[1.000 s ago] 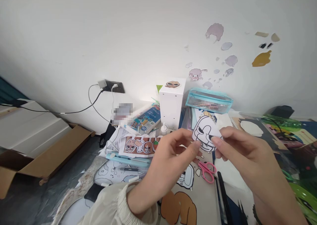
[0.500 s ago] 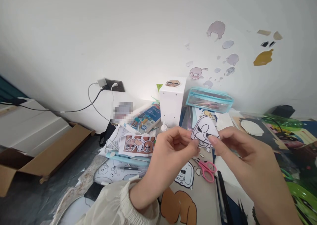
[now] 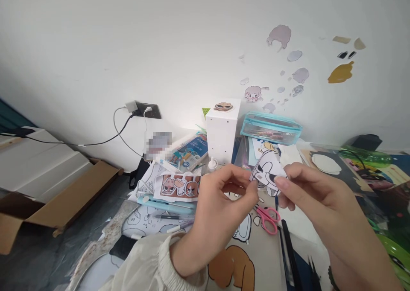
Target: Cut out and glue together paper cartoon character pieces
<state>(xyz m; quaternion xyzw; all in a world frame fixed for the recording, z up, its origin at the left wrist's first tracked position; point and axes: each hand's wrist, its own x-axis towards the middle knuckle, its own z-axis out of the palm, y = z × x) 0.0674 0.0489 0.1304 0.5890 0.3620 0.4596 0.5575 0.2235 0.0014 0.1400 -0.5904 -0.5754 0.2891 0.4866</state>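
Between both hands, above the desk, is a white paper cutout (image 3: 266, 171) of a cartoon face with thick black outlines. My left hand (image 3: 224, 201) pinches its left edge between thumb and fingertips. My right hand (image 3: 317, 201) grips the right side, thumb on the front and fingers behind. The sheet looks bent, and part of its lower edge is hidden by the fingers. Pink-handled scissors (image 3: 268, 219) lie just below it on the desk. Another outlined cutout (image 3: 245, 229) is partly covered by my left hand. A brown cutout shape (image 3: 232, 267) lies nearer to me.
Behind the hands stand a white box (image 3: 221, 133) and a clear pencil case (image 3: 270, 129) with turquoise edging. Black tweezers (image 3: 290, 257) lie at the right. Printed cartoon strips (image 3: 179, 187) and a light blue tool (image 3: 166, 205) are on the left; an open carton (image 3: 70, 197) is beyond.
The cutout has shifted slightly right and tilted, its face turned more to the side. My right hand has moved a little right; my left hand still pinches the edge.
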